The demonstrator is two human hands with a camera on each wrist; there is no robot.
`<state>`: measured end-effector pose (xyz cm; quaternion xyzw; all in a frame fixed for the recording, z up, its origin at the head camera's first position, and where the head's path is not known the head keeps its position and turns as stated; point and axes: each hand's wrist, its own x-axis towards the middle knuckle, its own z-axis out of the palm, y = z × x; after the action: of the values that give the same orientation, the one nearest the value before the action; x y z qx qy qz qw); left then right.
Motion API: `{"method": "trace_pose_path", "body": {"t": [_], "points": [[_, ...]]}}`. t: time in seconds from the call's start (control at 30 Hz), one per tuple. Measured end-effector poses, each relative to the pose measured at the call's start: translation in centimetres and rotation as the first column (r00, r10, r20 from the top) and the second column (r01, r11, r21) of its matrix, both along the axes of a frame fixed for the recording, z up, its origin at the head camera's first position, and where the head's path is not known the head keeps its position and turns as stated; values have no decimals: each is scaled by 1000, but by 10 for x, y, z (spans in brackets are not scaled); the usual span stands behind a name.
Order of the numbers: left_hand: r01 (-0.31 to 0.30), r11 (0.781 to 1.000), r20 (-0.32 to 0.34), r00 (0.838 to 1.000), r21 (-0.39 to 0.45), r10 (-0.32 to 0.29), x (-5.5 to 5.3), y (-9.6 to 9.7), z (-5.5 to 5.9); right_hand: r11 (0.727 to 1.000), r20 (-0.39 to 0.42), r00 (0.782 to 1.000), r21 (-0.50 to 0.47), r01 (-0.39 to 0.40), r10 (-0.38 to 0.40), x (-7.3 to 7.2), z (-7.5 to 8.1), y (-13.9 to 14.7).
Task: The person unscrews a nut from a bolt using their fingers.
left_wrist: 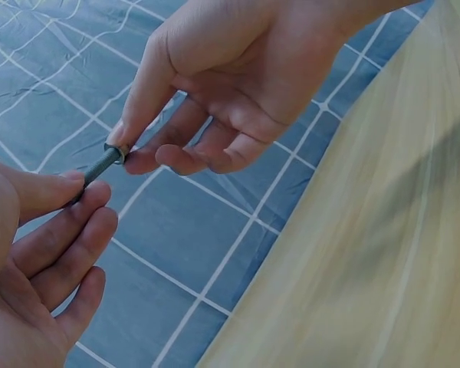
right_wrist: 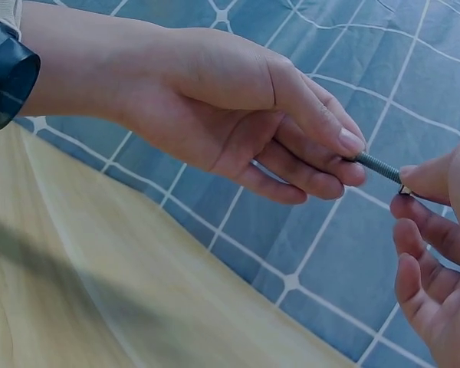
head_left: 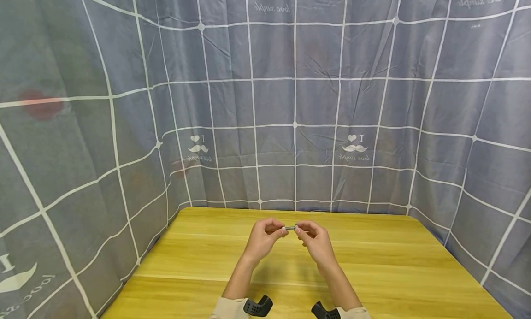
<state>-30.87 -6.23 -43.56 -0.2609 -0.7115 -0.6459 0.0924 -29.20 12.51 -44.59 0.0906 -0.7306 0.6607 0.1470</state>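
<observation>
A slim grey threaded bolt (head_left: 290, 227) is held above the table between both hands. My left hand (head_left: 260, 239) pinches one end between thumb and fingertips, which hide that end. At the other end, my right hand (head_left: 318, 245) pinches a small metal nut (right_wrist: 405, 190) between thumb and index finger, partly covering it. Bare thread of the bolt (right_wrist: 379, 167) shows between the two grips in the right wrist view. From the left wrist, the bolt (left_wrist: 100, 167) slants up toward the right hand (left_wrist: 222, 92), whose other fingers curve loosely below.
A yellow wood-grain table (head_left: 186, 263) lies under the hands. Grey curtains (head_left: 274, 102) with white grid lines hang behind it and along both sides. Each wrist wears a black device, one on the left (head_left: 258, 306) and one on the right (head_left: 325, 311), over light sleeves.
</observation>
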Motion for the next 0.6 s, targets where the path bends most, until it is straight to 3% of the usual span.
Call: {"method": "trace_pose_path", "body": {"t": [0.33, 0.6], "points": [[-37, 998, 7, 999, 53, 36, 4, 4, -4, 1000, -12, 1000, 5, -12, 12, -2, 0, -1], [-39, 999, -16, 999, 26, 40, 3, 7, -4, 1000, -35, 999, -2, -8, 8, 0, -2, 1]]}}
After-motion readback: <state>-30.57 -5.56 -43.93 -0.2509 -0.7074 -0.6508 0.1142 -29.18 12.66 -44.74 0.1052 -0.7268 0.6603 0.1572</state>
